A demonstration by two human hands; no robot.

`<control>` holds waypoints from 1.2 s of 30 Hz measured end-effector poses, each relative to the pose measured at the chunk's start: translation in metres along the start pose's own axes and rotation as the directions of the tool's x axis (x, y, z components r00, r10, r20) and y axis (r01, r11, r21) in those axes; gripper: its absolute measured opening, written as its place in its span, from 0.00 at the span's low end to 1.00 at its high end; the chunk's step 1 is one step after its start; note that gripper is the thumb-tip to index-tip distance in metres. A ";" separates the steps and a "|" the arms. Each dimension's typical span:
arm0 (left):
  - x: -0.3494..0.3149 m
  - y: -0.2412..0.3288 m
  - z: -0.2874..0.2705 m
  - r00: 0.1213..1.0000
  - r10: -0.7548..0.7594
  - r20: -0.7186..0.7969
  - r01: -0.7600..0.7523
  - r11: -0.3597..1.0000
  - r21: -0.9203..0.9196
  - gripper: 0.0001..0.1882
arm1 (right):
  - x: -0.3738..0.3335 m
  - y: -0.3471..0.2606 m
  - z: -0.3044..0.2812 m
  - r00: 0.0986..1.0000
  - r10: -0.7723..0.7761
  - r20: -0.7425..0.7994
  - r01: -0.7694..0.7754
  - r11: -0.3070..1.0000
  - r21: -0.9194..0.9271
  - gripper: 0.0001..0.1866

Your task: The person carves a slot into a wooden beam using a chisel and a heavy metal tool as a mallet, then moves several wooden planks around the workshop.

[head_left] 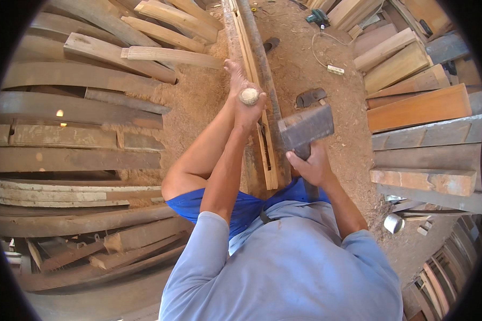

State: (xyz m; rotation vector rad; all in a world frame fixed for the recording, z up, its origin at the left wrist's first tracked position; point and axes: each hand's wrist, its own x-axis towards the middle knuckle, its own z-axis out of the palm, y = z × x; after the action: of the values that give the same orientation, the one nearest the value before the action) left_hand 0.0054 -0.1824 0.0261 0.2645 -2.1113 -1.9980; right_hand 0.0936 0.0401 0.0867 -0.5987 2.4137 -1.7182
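Note:
My left hand is closed around an upright chisel, whose round, pale handle end faces up. The blade is hidden beneath my fist. It stands over a long, narrow piece of light wood with slots cut along it, which runs away from my lap. My right hand grips the handle of a dark, block-headed mallet. The mallet head is raised to the right of the chisel, apart from it. My bare left foot rests beside the wood, just beyond my left hand.
A worn beam lies under and beside the workpiece. Stacked planks fill the left side; more boards lie at right. On the sawdust-covered floor are a sandal, a white power strip with its cord, and a green power tool.

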 end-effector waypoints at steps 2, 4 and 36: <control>-0.008 -0.007 0.008 0.996 0.082 -0.042 -0.082 0.997 0.002 0.07 | -0.026 0.016 -0.002 0.986 0.163 0.025 -0.164 0.985 0.048 0.19; -0.010 -0.007 0.012 0.979 0.201 0.036 -0.203 0.978 0.046 0.08 | -0.050 0.032 -0.006 0.956 0.292 0.035 -0.291 0.924 0.247 0.18; -0.033 0.040 0.028 0.940 0.074 0.333 -0.183 0.933 0.309 0.10 | 0.061 -0.065 -0.074 0.994 -0.096 -0.042 0.072 0.915 -0.397 0.17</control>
State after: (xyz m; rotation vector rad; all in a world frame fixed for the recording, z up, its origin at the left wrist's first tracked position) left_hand 0.0303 -0.1439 0.0635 -0.1558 -2.5919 -1.6876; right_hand 0.0304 0.0642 0.1808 -0.7123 2.8423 -1.2909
